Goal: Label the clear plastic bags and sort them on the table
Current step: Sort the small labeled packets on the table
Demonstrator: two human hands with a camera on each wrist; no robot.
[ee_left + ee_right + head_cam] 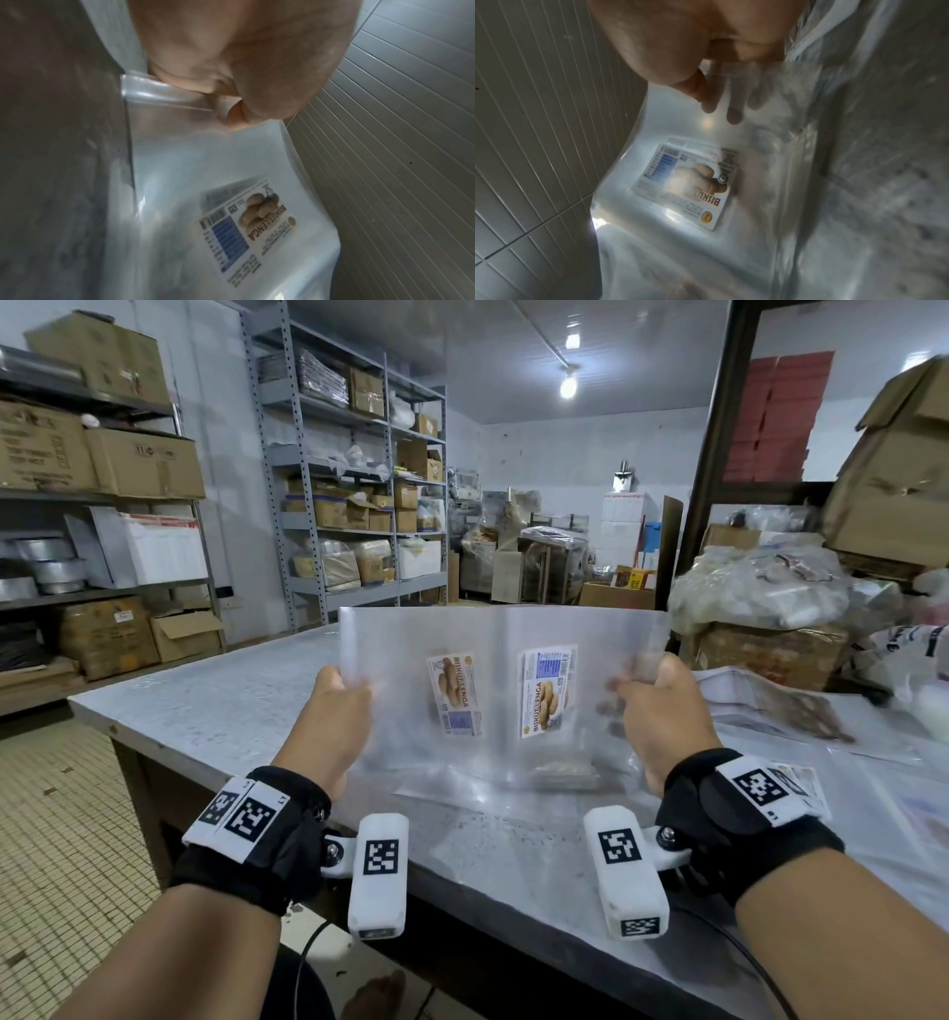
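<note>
- The left hand point(339, 698) is pinching the clear plastic bags point(506, 629) at their 9 o'clock edge.
- The right hand point(662, 706) is pinching the 3 o'clock edge, fingers behind the film.
- The bags are hanging upright over the table point(215, 706), two labels point(545, 693) showing.

Two labelled bags point(503, 695) side by side above the table point(215, 706), shelves point(354, 469) behind.

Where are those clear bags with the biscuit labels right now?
In the head view, the clear bags hang upright above the metal table, held between the left hand and right hand.
</note>
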